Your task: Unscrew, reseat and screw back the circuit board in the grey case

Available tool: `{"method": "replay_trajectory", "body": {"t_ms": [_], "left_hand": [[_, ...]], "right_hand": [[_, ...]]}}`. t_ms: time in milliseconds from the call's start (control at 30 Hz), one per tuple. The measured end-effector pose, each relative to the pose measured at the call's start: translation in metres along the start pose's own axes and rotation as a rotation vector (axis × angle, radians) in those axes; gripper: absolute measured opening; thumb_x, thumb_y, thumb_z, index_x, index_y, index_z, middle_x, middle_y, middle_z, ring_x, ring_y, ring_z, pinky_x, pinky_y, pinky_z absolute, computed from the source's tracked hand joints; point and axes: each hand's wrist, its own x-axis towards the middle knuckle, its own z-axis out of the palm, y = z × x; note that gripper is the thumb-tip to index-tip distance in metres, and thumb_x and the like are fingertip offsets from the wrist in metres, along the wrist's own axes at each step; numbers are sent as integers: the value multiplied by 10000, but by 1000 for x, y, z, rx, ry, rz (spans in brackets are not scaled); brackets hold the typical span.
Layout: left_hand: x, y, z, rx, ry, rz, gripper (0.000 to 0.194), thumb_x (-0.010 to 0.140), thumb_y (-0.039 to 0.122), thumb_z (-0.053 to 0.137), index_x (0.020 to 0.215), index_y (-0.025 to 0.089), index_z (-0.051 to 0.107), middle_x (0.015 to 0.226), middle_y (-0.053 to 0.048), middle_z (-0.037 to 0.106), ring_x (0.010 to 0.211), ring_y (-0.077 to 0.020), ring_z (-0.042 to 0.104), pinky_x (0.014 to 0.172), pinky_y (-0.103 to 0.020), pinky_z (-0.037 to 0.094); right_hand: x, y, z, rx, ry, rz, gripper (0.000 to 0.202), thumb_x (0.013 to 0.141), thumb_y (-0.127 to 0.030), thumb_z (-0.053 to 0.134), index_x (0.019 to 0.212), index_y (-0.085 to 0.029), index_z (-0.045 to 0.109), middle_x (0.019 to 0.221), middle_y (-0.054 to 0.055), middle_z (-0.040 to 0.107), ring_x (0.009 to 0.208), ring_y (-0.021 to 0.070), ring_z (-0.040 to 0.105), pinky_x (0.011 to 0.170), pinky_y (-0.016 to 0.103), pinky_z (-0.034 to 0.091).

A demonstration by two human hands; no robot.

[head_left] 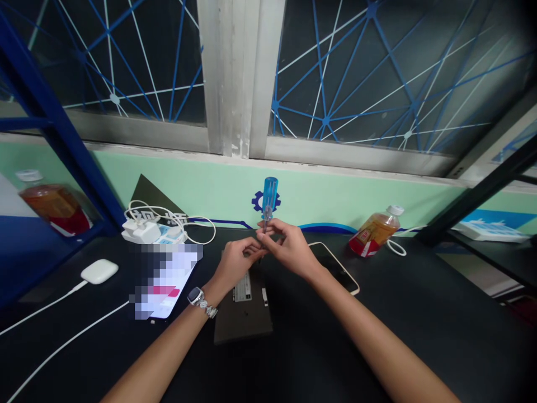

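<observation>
A screwdriver (269, 196) with a clear blue handle stands upright, handle on top. My right hand (289, 246) is closed in a pinch around its metal shaft. Right beside it, my left hand (239, 260) has its fingers pinched together near the shaft's lower end; what they hold is hidden. A watch and a chain bracelet circle the left wrist. Beneath both hands a flat dark rectangular device (243, 324) lies on the black table, with a pale printed label (242, 288) and a small white sticker on its face. Its far part is covered by the hands.
Left of the device lies a lit phone (168, 302), partly blurred out, on a cable. A white earbud case (99, 271) and power strip (170, 235) with tangled cords are further left. Another phone (342, 274) and a drink bottle (375, 230) stand right. Behind is a windowed wall.
</observation>
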Motion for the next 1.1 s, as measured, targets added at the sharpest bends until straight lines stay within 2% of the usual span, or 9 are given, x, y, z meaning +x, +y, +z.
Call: {"method": "replay_trajectory", "body": {"t_ms": [133,233,367,467,633,800,900,967,1100], "left_hand": [[0,2,0,24,19,-9,148,835,301,706,783,163,690,748,-30,734,693,-178,684,648,-262,521],[0,1,-3,4,-47,10,155,871,309,666,940,177,708,899,-50,753,824,-197,708,769,-293,544],[0,0,-8,-48,-163,36,275,936,280,569,1173,185,670,1121,-85,730,995,-212,698,905,-333,530],[0,-1,-8,-50,-188,42,267,941,252,553,1158,174,689,1116,-92,736,1007,-217,696,896,-326,532],[-1,0,-4,-79,-127,12,211,918,251,586,1040,151,726,979,-90,765,848,-205,719,798,-307,555],[-3,0,-1,-33,-21,-4,119,858,259,663,888,161,724,850,-61,764,776,-202,711,713,-289,554],[-3,1,-1,-17,-7,-3,133,857,290,668,825,167,708,802,-50,758,742,-191,706,701,-284,557],[-3,3,-2,-30,-36,5,141,869,296,655,874,166,711,836,-57,761,768,-188,712,724,-282,562],[-3,6,-8,-50,-125,45,256,917,272,584,1132,171,681,1030,-86,753,908,-190,714,861,-310,549]], "right_hand": [[0,1,0,-14,62,18,151,827,-316,688,811,-173,640,762,25,689,687,142,635,593,231,470],[0,2,-1,-20,29,21,141,848,-312,664,817,-176,646,740,18,689,670,136,630,605,233,466],[0,4,-3,42,-26,27,133,873,-309,635,871,-175,631,718,12,672,623,128,624,587,231,473],[-1,5,-2,130,-72,48,151,895,-329,605,903,-178,605,714,9,652,582,126,619,567,238,489],[-3,3,1,217,-125,83,177,916,-339,562,988,-180,591,853,43,684,571,115,619,560,245,511],[-4,1,1,9,-8,46,174,843,-322,660,955,-195,620,828,20,685,551,108,605,526,223,461],[-2,3,0,47,-12,73,157,820,-317,679,876,-186,614,767,15,671,570,123,620,522,221,459],[-2,5,-1,72,-43,86,129,830,-300,665,854,-181,621,710,10,659,586,133,626,527,219,456],[-2,3,-6,74,-83,70,111,860,-288,635,890,-181,627,648,-5,640,566,131,624,527,216,450]]}}
